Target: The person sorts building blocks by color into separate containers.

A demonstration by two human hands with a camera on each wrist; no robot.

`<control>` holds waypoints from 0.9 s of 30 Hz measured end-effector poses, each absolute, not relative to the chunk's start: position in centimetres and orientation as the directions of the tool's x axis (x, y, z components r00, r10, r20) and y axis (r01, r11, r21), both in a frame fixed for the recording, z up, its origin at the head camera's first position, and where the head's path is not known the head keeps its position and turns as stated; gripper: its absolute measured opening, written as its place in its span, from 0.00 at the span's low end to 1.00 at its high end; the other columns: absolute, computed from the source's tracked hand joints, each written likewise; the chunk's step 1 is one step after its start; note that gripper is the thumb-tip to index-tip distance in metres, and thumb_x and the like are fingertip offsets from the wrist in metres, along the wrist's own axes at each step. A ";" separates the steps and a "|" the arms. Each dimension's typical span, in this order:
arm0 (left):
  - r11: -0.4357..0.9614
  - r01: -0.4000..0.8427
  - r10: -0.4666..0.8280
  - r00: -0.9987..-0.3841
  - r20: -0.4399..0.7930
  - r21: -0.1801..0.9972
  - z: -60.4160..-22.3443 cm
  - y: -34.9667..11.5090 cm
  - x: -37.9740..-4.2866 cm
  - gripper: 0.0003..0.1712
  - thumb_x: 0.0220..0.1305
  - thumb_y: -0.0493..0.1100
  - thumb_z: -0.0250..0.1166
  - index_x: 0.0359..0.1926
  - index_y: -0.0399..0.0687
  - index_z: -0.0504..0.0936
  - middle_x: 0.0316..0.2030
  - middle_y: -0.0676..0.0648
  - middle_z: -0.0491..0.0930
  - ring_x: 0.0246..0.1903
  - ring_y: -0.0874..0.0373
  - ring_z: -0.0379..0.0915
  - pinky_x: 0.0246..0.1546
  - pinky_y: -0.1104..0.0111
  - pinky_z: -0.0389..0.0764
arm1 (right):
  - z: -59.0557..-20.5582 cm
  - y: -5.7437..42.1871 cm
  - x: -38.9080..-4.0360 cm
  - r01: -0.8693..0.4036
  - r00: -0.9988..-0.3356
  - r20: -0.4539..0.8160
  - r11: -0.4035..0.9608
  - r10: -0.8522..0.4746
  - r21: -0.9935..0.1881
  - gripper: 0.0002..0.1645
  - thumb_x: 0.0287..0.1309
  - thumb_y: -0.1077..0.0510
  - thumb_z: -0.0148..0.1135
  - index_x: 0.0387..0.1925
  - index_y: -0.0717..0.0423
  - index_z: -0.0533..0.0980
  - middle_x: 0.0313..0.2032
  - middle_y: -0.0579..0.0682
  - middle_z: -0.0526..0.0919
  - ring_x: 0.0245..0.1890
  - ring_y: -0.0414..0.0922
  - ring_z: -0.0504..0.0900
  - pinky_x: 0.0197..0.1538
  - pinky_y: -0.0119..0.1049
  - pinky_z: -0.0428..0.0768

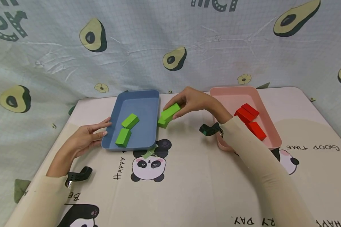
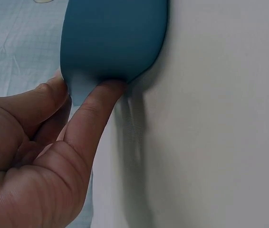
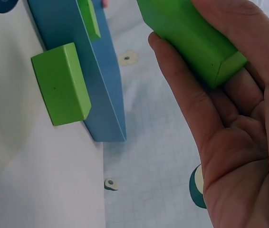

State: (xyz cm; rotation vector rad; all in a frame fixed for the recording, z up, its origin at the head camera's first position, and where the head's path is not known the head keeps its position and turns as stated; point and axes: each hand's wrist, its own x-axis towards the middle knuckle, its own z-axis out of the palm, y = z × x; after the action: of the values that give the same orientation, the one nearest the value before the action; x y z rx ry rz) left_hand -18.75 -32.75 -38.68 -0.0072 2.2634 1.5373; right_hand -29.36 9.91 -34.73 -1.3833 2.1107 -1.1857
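Note:
My right hand (image 1: 191,101) pinches a green block (image 1: 171,111) between thumb and fingers, just right of the blue tray (image 1: 143,97). Below it another green block (image 3: 61,85) rests on the table against the tray's outer wall; in the head view the held block partly covers it. Two more green blocks, one farther back (image 1: 130,121) and one nearer me (image 1: 123,137), lie inside the blue tray. At that tray's left side, my left hand (image 1: 86,137) touches the rim with extended fingers and thumb. The left wrist view shows the fingertips against the tray's outside near a rounded corner.
To the right stands a pink tray (image 1: 230,91) holding three red blocks (image 1: 256,130), partly behind my right forearm. A printed cloth with pandas (image 1: 148,168) covers the table. Behind the table's far edge hangs a curtain (image 1: 136,60) with avocado prints.

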 end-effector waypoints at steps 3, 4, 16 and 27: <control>0.390 -0.230 0.221 -0.917 -0.333 0.892 -38.6 -32.8 -18.9 0.34 0.77 0.37 0.57 0.78 0.42 0.57 0.81 0.53 0.41 0.75 0.50 0.52 0.54 0.73 0.80 | -34.7 9.9 -29.3 -0.577 -0.460 0.147 0.169 -0.876 -0.799 0.25 0.53 0.61 0.78 0.54 0.57 0.85 0.46 0.51 0.89 0.35 0.46 0.85 0.40 0.35 0.85; 0.390 -0.232 0.221 -0.916 -0.335 0.891 -38.6 -32.8 -18.9 0.34 0.77 0.37 0.57 0.78 0.42 0.57 0.81 0.54 0.41 0.75 0.49 0.52 0.54 0.73 0.80 | -34.7 9.9 -29.2 -0.577 -0.459 0.147 0.168 -0.876 -0.799 0.25 0.52 0.61 0.79 0.54 0.56 0.85 0.46 0.51 0.89 0.34 0.45 0.84 0.40 0.35 0.85; 0.375 -0.244 0.225 -0.912 -0.342 0.895 -38.6 -32.7 -18.8 0.34 0.77 0.35 0.57 0.78 0.42 0.56 0.81 0.53 0.39 0.76 0.46 0.48 0.54 0.73 0.80 | -35.0 9.6 -29.2 -0.605 -0.426 0.168 0.142 -0.889 -0.783 0.25 0.52 0.61 0.79 0.54 0.56 0.85 0.46 0.50 0.88 0.34 0.45 0.81 0.39 0.33 0.82; 0.375 -0.233 0.227 -0.915 -0.333 0.897 -38.6 -32.7 -18.7 0.34 0.77 0.36 0.57 0.78 0.41 0.56 0.81 0.52 0.40 0.73 0.57 0.57 0.55 0.72 0.80 | -35.1 9.2 -29.0 -0.590 -0.396 0.185 0.095 -0.899 -0.802 0.25 0.54 0.60 0.78 0.54 0.58 0.85 0.46 0.50 0.88 0.37 0.46 0.83 0.44 0.38 0.85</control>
State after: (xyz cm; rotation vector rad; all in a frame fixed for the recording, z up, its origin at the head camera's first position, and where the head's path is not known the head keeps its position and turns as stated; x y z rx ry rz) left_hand -18.66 -32.71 -38.59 -0.0056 2.2383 1.5579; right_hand -29.04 9.23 -35.12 -1.4666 2.0267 -1.2090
